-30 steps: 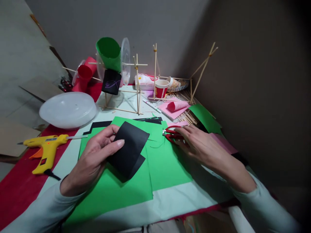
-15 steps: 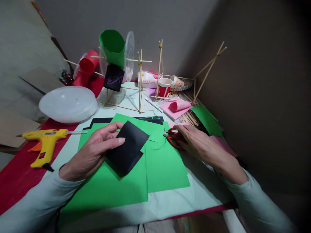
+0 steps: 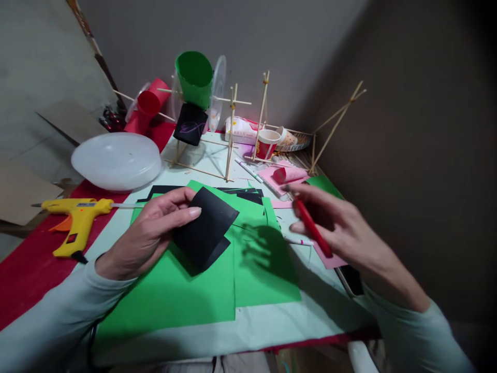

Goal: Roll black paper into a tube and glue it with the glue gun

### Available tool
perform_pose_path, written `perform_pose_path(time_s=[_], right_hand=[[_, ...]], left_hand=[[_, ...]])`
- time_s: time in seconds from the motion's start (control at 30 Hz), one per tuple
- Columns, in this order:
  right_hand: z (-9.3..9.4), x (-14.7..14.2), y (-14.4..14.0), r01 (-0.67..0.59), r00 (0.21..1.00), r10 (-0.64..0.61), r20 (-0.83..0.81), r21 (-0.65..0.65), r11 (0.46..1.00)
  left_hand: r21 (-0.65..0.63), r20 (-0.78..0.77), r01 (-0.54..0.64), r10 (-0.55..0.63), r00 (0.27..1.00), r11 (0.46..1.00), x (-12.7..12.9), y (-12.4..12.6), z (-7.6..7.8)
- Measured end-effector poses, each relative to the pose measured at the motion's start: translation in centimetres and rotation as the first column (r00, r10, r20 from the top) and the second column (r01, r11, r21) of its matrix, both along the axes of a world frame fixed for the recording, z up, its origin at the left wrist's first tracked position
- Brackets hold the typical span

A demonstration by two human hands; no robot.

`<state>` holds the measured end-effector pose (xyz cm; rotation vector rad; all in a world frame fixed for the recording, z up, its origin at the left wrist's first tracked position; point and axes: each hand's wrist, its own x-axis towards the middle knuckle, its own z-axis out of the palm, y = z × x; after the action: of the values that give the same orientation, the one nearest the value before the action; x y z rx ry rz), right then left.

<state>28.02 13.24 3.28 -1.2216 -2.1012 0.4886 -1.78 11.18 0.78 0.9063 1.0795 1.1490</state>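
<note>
My left hand [image 3: 151,235] pinches a folded black paper sheet [image 3: 205,228] by its left edge, holding it just above the green paper sheets [image 3: 202,290] that cover the middle of the table. My right hand [image 3: 341,230] is raised above the table's right side and grips red-handled scissors [image 3: 312,228], whose handle runs diagonally through the fingers. The blades are hidden by the hand. A thin white marker [image 3: 298,241] lies on the table under that hand.
A yellow glue gun [image 3: 75,217] lies at the left on red cloth. Behind it sits a clear plastic dome lid [image 3: 116,160]. A stick frame carrying green [image 3: 194,77], red and black cups stands at the back, beside a paper cup [image 3: 267,142] and pink paper [image 3: 279,178].
My right hand has picked the red scissors up off the table and lifted them toward me. The left hand still holds the black paper in the same place.
</note>
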Motion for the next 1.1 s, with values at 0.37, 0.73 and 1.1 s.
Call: perform_pose_path(time_s=[0.37,0.73,1.1], right_hand=[[-0.4,-2.0,0.1,-0.42,0.9,0.424,-0.099,-0.452,0.787],[1.2,-2.5,-0.3,-0.318,0.917,0.398,0.026,-0.555,0.769],[1.0,-2.7,-0.5,-0.29,0.924,0.376,0.071,-0.512,0.809]], left_hand=[[-0.004,0.06,0.023,-0.023,0.998,1.0,0.1,0.0,-0.3],[-0.011,-0.046,0.042,-0.042,0.998,0.999,-0.2,0.1,-0.7],[-0.013,-0.107,0.059,-0.06,0.992,0.998,-0.3,0.0,-0.8]])
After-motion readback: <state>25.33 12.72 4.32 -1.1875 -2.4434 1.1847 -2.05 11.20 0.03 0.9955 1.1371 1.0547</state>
